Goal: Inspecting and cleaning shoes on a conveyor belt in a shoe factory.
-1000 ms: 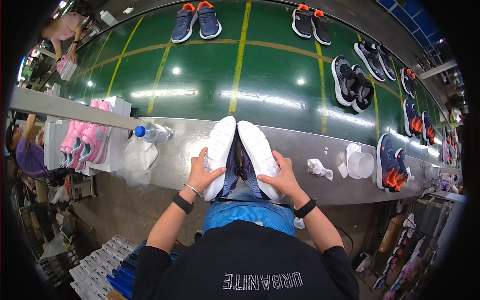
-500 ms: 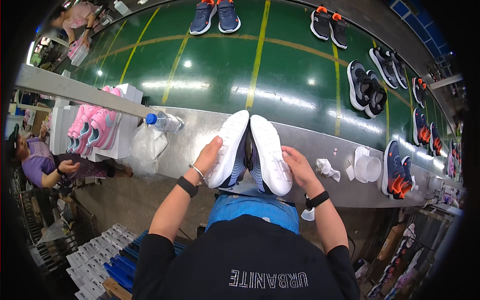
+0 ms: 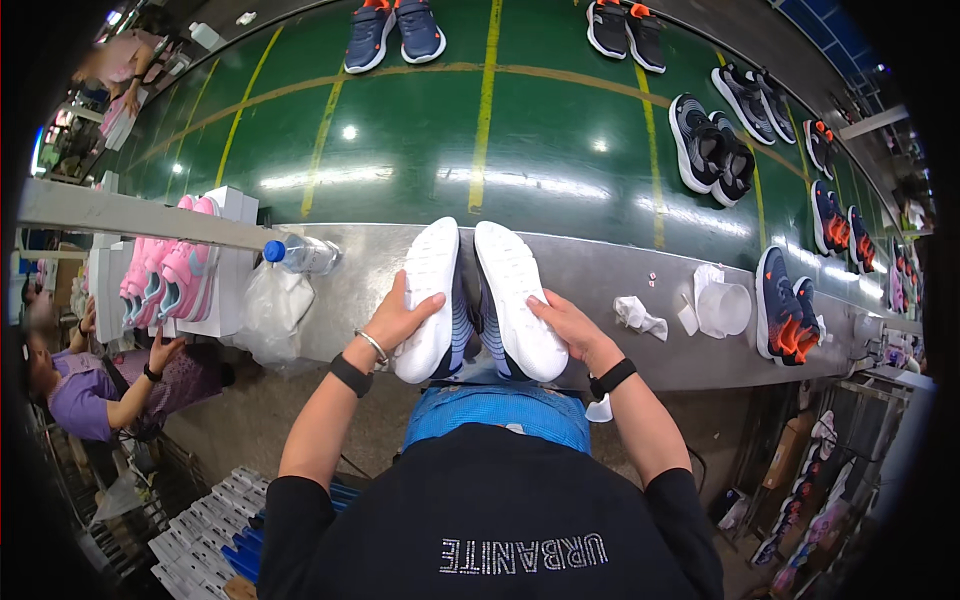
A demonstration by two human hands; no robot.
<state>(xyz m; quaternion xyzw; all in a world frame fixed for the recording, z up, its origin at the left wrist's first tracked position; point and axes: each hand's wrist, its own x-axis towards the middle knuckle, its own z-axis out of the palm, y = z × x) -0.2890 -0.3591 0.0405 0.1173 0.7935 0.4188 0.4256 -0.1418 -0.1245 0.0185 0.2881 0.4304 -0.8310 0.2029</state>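
A pair of sneakers with white soles and dark-to-pale purple uppers stands side by side in front of me, soles turned up toward me. My left hand (image 3: 398, 318) is closed around the outer edge of the left sneaker (image 3: 432, 295), thumb lying across its sole. On the other side, my right hand (image 3: 572, 326) grips the right sneaker (image 3: 515, 290), its thumb pressed on the sole. The toes point away from me, a narrow gap parts the two shoes, and the uppers are largely hidden behind the soles.
Beyond the metal ledge (image 3: 370, 270) runs a green conveyor belt (image 3: 560, 140) bearing several pairs of sneakers. Left are a water bottle (image 3: 303, 254), a plastic bag (image 3: 272, 312) and pink sneakers (image 3: 185, 275). Right are crumpled paper (image 3: 640, 317), a white roll (image 3: 722, 309) and navy-orange sneakers (image 3: 783, 305). A person (image 3: 95, 395) sits left.
Both thumbs have come further in over the soles, and the shoes stand more nearly parallel, toes further apart. The whole view has shifted slightly. The person at left has raised their hands near the pink sneakers.
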